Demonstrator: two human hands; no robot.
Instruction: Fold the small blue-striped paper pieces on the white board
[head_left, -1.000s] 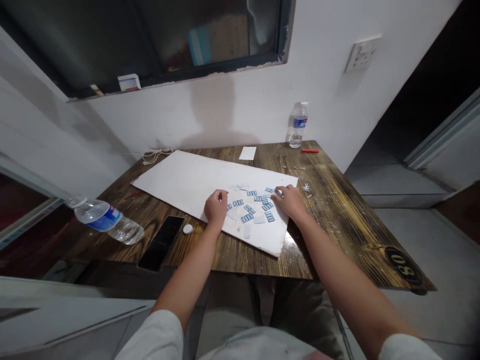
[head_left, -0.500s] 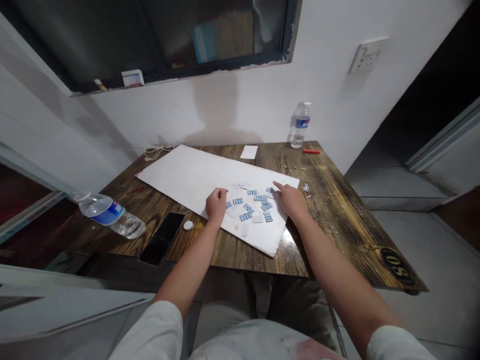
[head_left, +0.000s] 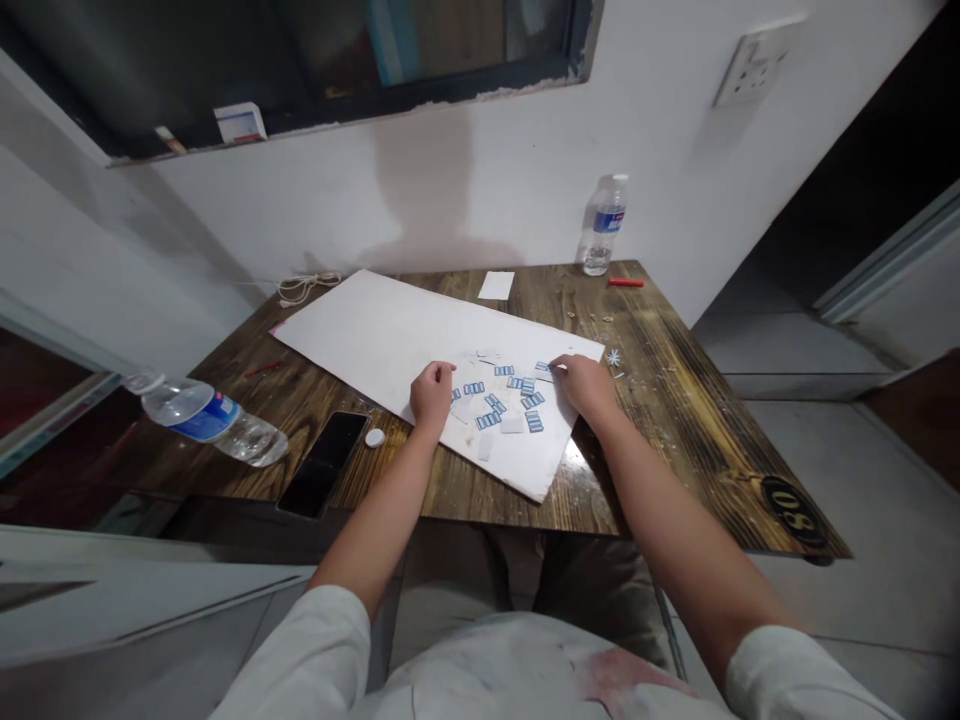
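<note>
A large white board lies slantwise across the wooden table, with several small blue-and-white striped paper pieces scattered on its right part. My left hand rests on the board at the left of these pieces, fingers curled in; what they hold, if anything, is hidden. At the board's right end, my right hand has its fingertips pinched at the edge of one striped paper piece. Plain pale paper bits lie among the striped ones.
A water bottle lies at the left, near a black phone and a white cap. Another bottle stands at the back beside a red pen. A white paper and a coiled cable lie behind the board.
My right hand's outstretched index finger has drawn in, and its fingertips now meet at the striped piece. My left hand stays in place. The whole view has shifted slightly.
</note>
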